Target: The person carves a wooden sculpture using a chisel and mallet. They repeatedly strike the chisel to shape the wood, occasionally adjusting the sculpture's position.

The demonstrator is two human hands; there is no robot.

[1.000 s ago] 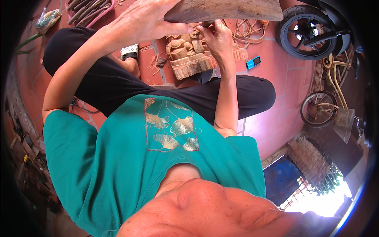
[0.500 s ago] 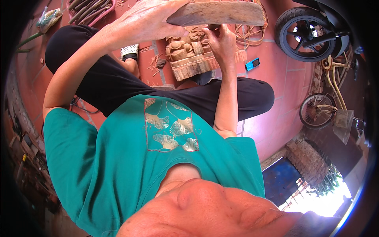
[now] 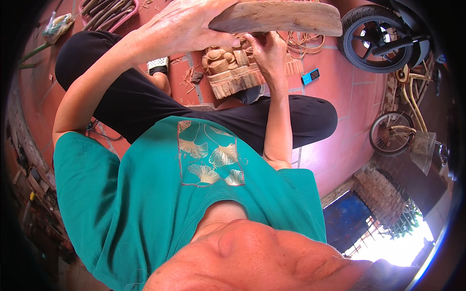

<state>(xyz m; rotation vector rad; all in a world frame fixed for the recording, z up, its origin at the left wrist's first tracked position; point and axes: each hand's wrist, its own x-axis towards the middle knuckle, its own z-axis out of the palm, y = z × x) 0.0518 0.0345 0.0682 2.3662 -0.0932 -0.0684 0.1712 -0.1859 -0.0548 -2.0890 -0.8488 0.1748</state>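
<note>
Near the top, my left hand (image 3: 187, 29) is closed around one end of a curved, worn wooden bar (image 3: 281, 18), which reaches out to the right. Just beneath the bar is my right hand (image 3: 272, 56), its thumb and fingers pinched together. Whatever those fingers hold is mostly hidden by the bar. Below both hands lies a thick carved wooden block (image 3: 233, 77) with rounded relief shapes and a rough, split-looking near edge. My hands and the bar cover its far part.
A pink basket (image 3: 136, 7) of wooden-handled or stick-like pieces stands at the far left. Wood chips (image 3: 188, 77) are scattered by my foot. A blue phone (image 3: 310, 76) and coiled cable (image 3: 307, 48) lie right of the block. Further right are a motorbike wheel (image 3: 347, 36) and a bicycle (image 3: 392, 133).
The wooden bar and my left hand have shifted slightly right. My right hand has moved a little left under the bar. The carved block has stayed about where it was.
</note>
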